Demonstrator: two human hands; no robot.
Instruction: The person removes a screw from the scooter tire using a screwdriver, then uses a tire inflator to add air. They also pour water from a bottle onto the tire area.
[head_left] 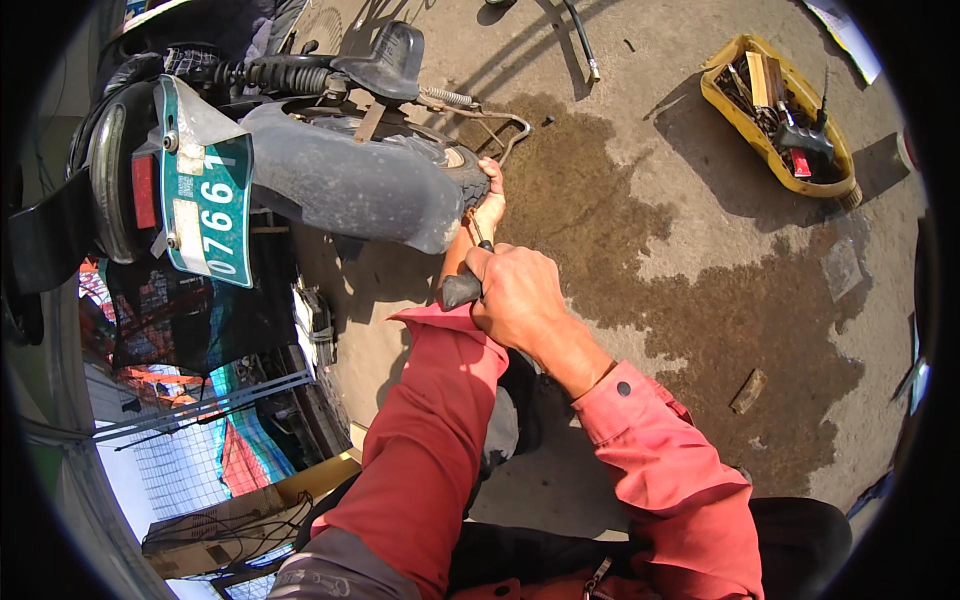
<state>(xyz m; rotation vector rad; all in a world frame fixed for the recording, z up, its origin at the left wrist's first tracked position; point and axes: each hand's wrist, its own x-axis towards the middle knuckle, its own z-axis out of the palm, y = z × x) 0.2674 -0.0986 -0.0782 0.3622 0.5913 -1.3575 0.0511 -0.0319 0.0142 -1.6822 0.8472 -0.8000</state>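
Note:
The rear tyre [469, 180] of a motor scooter pokes out from under its dark mudguard [355, 175]. My left hand [488, 205] is wrapped round the tyre's near end, thumb resting on the tread; its other fingers are mostly hidden. Just below it, my right hand [525, 295] is closed round the black handle of a hand tool [461, 290]. A thin metal shank runs from the tool toward the tyre, beside my left wrist. Where its tip ends I cannot make out.
A green number plate [208, 190] hangs at the scooter's back. On the concrete stands a yellow tub [735, 130] of tools and bits. A wet patch [730, 300] spreads across the floor, with a small brown scrap [748, 391] on it. A cardboard box [215, 530] sits lower left.

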